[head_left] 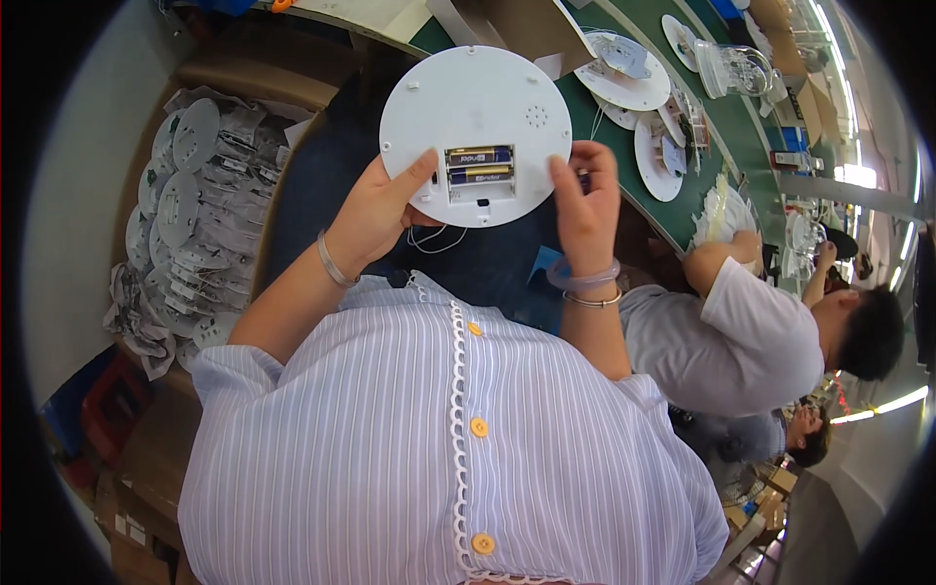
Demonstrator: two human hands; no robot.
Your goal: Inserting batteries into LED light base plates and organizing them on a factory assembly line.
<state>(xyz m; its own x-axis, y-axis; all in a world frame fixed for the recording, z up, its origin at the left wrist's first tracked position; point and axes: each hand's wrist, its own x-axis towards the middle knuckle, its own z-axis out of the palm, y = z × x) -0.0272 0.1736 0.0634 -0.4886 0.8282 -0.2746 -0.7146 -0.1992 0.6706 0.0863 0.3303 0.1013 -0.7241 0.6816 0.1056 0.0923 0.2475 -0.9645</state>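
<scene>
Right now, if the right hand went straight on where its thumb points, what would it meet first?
The round white battery housing, at its right rim: the right hand overlaps it thumb-first, though whether they touch is unclear.

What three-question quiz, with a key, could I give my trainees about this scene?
1. Count: How many dark-blue-and-gold cylindrical batteries lie in the open rectangular compartment of the white round plastic disc?
2. True or false: The thumb of the left hand lies on the face of the disc, to the left of the compartment.
3. Multiple choice: Where is the brown cardboard box with the stacked white round parts?
A. To the person's left
B. To the person's right
C. Under the disc

Key: 1. Two. 2. True. 3. A.
</scene>
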